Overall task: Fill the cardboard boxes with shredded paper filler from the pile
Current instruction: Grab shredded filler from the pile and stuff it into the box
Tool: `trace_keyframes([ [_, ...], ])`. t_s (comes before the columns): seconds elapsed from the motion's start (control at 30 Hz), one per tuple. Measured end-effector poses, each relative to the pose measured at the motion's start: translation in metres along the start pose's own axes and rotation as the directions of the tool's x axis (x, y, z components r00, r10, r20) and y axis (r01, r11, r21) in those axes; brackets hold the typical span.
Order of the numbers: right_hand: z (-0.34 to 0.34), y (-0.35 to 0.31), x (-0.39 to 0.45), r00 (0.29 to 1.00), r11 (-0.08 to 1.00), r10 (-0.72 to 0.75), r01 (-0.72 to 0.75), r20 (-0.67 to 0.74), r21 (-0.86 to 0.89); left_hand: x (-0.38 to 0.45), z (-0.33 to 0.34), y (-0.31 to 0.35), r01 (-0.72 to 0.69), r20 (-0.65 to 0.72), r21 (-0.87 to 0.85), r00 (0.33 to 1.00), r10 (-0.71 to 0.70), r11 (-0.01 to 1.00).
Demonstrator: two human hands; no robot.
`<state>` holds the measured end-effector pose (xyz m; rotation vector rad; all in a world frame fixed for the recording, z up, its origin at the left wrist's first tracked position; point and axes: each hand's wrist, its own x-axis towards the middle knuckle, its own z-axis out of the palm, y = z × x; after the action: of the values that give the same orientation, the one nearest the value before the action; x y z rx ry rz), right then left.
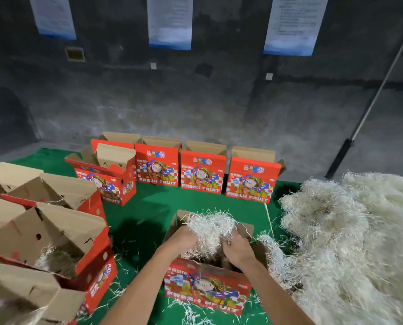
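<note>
Both in the open red box [207, 287] near the green mat's [148, 207] front edge; left hand [184, 238] and right hand [236, 250] each clutching shredded paper [207, 225]. Pile [348, 231] heaped along the mat's right edge; more boxes [202, 172] lined at the back edge.

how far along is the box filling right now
Done: the nearest left box shows filler inside. In hand: left hand and right hand push shredded paper into the front box. Left: the back-row boxes, contents unseen; the pile remains large.

boxes [202, 175]: red, checkered cartoon print, white "FRESH FRUIT"; brown inside
shredded paper pile [350, 231]: off-white
floor mat [148, 207]: green
</note>
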<state>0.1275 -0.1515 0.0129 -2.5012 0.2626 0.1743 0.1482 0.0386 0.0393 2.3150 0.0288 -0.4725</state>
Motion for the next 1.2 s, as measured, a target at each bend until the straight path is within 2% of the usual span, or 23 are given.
trace_keyframes([
  [0.07, 0.019, 0.012, 0.0, 1.0, 0.996, 0.019, -0.021, -0.023, -0.086, -0.002, 0.005, -0.003, 0.026, 0.02, 0.088, 0.999, -0.028, 0.996],
  [0.17, 0.037, 0.028, -0.004, 0.995, 0.984, -0.073, 0.061, -0.067, -0.167, -0.007, 0.028, -0.03, 0.061, -0.011, 0.106, 0.998, -0.06, 0.992],
  [0.23, 0.047, 0.042, -0.009, 0.99, 0.959, -0.125, 0.105, -0.062, -0.262, -0.013, 0.047, -0.05, -0.005, -0.11, 0.179, 0.994, 0.025, 0.984],
  [0.33, 0.054, 0.055, -0.014, 0.975, 0.921, -0.179, 0.12, -0.129, -0.371, -0.025, 0.066, -0.07, -0.048, -0.279, 0.326, 0.949, 0.145, 0.944],
  [0.43, 0.05, 0.059, -0.015, 0.967, 0.893, -0.226, 0.157, -0.119, -0.421, -0.032, 0.073, -0.078, -0.02, -0.314, 0.439, 0.933, 0.174, 0.898],
  [0.63, 0.03, 0.056, -0.011, 0.93, 0.867, -0.35, 0.275, -0.114, -0.416, -0.034, 0.073, -0.092, 0.014, -0.354, 0.469, 0.919, 0.173, 0.883],
  [0.8, 0.009, 0.055, -0.003, 0.89, 0.853, -0.434, 0.355, -0.142, -0.384, -0.035, 0.067, -0.097, 0.066, -0.414, 0.351, 0.906, 0.092, 0.934],
  [0.87, 0.0, 0.056, -0.002, 0.866, 0.862, -0.466, 0.398, -0.182, -0.313, -0.035, 0.066, -0.098, 0.062, -0.42, 0.314, 0.904, 0.08, 0.947],
  [0.93, -0.014, 0.059, 0.0, 0.864, 0.898, -0.431, 0.382, -0.259, -0.219, -0.033, 0.064, -0.095, 0.067, -0.405, 0.292, 0.912, 0.06, 0.954],
  [1.07, -0.059, 0.072, 0.016, 0.854, 0.951, -0.308, 0.275, -0.42, -0.138, -0.027, 0.058, -0.089, 0.033, -0.34, 0.183, 0.94, 0.032, 0.983],
  [1.13, -0.084, 0.074, 0.025, 0.859, 0.972, -0.235, 0.215, -0.455, -0.096, -0.021, 0.057, -0.083, -0.007, -0.298, 0.036, 0.954, 0.018, 0.999],
  [1.2, -0.101, 0.066, 0.031, 0.885, 0.983, -0.181, 0.171, -0.429, -0.062, -0.012, 0.053, -0.074, -0.015, -0.279, -0.15, 0.96, -0.028, 0.989],
])
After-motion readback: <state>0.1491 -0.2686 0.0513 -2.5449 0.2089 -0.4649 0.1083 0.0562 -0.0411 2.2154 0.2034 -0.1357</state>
